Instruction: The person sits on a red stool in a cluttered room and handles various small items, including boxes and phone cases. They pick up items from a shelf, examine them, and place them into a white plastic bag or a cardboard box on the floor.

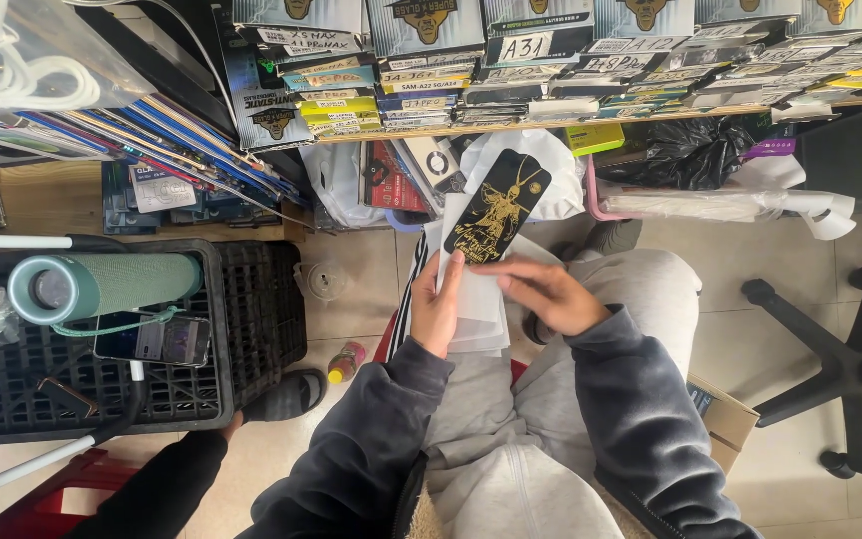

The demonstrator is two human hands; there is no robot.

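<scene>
A black phone case (497,209) with a gold figure print is held above the lap, over a small stack of white sleeves/packets (476,299). Case is pinched at its lower end by the L hand (437,311), thumb up along the edge; fingers are closed on the case and the white sheets behind it. R hand (549,294) is laid across from the right, fingers stretched flat, not clenched, tips touching the white packet just below the case; whether anything is actually gripped by it can't be told.

Step in hand, as judged: the case is being slid into or out of a white sleeve — which of the two can't be told. Next move would call for the sleeve mouth to be kept open w/ the R fingers while the case is steadied by the L.

Long axis of the case runs lower-left to upper-right, top end pointed toward the shelf of boxed stock (551,70).

Nearby: black plastic crate (251,329) at left w/ a teal cylindrical speaker (102,284) and a phone (157,339) on top.
</scene>
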